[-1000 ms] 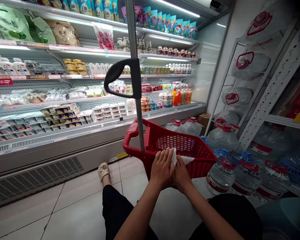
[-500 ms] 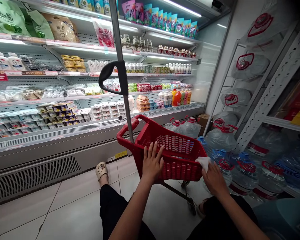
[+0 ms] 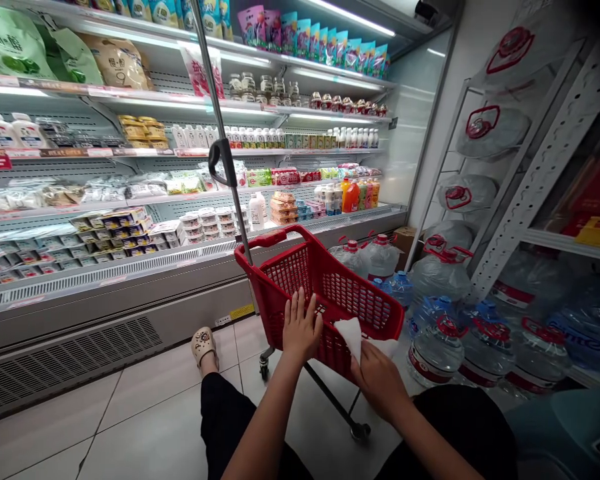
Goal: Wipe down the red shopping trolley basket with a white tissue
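Note:
A small red cart (image 3: 355, 293) stands in front of me, a grey pole (image 3: 213, 80) with a black handle rising from its left end. On the near side of the basket lies my left hand (image 3: 301, 328), its fingers spread and nothing in them. My right hand (image 3: 377, 377) grips a white cloth (image 3: 350, 337) by the basket's near side, lower and to the right of my left hand. Part of the cloth sticks out above the fingers and part to the right. The inside of the basket shows no goods.
Behind the cart runs a refrigerated shelf (image 3: 190, 257) with tubs, bottles and pouches. Large water bottles (image 3: 435, 350) stand on the floor at the right, beside a white metal rack (image 3: 530, 180). My foot in a beige clog (image 3: 203, 347) rests at the left.
My right hand has moved left along the basket with the cloth. The cart has turned and tilted, and its pole leans further left. My left hand stays on the near side.

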`<state>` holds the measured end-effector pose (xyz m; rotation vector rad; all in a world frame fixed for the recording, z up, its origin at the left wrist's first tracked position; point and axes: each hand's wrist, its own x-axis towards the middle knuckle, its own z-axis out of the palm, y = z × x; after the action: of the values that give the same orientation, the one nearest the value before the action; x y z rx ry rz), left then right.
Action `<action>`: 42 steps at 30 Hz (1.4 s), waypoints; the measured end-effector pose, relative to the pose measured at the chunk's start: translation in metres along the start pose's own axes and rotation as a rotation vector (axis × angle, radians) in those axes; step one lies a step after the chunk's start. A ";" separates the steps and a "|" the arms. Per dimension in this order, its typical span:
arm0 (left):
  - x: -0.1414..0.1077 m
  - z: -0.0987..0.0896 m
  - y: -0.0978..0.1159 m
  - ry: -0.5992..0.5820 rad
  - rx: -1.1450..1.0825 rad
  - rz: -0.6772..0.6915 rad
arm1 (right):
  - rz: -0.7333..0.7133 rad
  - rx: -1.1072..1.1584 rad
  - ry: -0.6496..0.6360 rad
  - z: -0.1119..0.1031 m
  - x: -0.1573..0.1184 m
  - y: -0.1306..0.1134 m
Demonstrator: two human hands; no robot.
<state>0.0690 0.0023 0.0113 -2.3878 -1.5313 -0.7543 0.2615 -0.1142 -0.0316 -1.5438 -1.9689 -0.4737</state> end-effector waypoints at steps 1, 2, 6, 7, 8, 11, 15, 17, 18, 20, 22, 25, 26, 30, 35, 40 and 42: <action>0.002 0.002 -0.001 -0.002 0.012 -0.041 | -0.018 0.005 0.014 0.004 -0.005 -0.005; 0.002 0.003 -0.002 -0.001 0.023 -0.075 | -0.039 0.011 0.023 0.009 -0.011 -0.010; -0.015 0.003 0.005 -0.004 0.043 -0.103 | -0.169 0.054 0.023 0.018 -0.034 -0.023; -0.022 0.002 0.008 -0.013 0.042 -0.072 | -0.212 0.061 0.013 0.018 -0.038 -0.023; -0.030 -0.001 0.011 -0.023 0.038 -0.034 | -0.254 0.065 0.001 0.017 -0.040 -0.021; -0.049 -0.012 0.012 -0.057 0.016 0.061 | -0.360 0.052 -0.040 0.011 -0.040 -0.003; -0.049 -0.028 -0.008 -0.136 0.006 0.111 | -0.376 -0.031 -0.042 0.004 -0.037 0.050; -0.040 -0.031 -0.020 -0.166 0.019 0.112 | -0.331 -0.088 -0.014 0.003 -0.039 0.076; -0.036 -0.031 -0.024 -0.173 0.032 0.101 | -0.306 -0.111 -0.002 0.002 -0.041 0.084; -0.029 -0.029 -0.024 -0.170 0.066 0.066 | -0.256 -0.140 0.016 0.004 -0.044 0.087; -0.028 -0.023 -0.012 -0.151 0.082 0.045 | -0.214 -0.136 0.036 0.007 -0.046 0.070; -0.035 -0.013 0.019 -0.123 0.023 0.081 | -0.196 -0.069 0.031 0.013 -0.044 0.024; -0.040 -0.011 0.029 -0.117 -0.012 0.107 | -0.211 -0.033 0.016 0.013 -0.041 0.009; -0.055 -0.011 0.040 -0.128 -0.097 0.113 | -0.287 0.105 -0.084 0.004 -0.025 -0.016; -0.058 -0.023 0.000 -0.158 -0.067 0.098 | -0.423 0.152 -0.151 -0.014 -0.004 0.017; -0.055 -0.029 -0.036 -0.168 -0.020 0.086 | -0.502 0.080 -0.131 -0.004 0.036 0.053; -0.054 -0.030 -0.047 -0.178 -0.004 0.063 | -0.467 0.016 -0.101 0.007 0.058 0.070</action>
<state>0.0000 -0.0320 0.0042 -2.5529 -1.5097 -0.5447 0.3180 -0.0475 -0.0053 -1.1075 -2.4127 -0.5721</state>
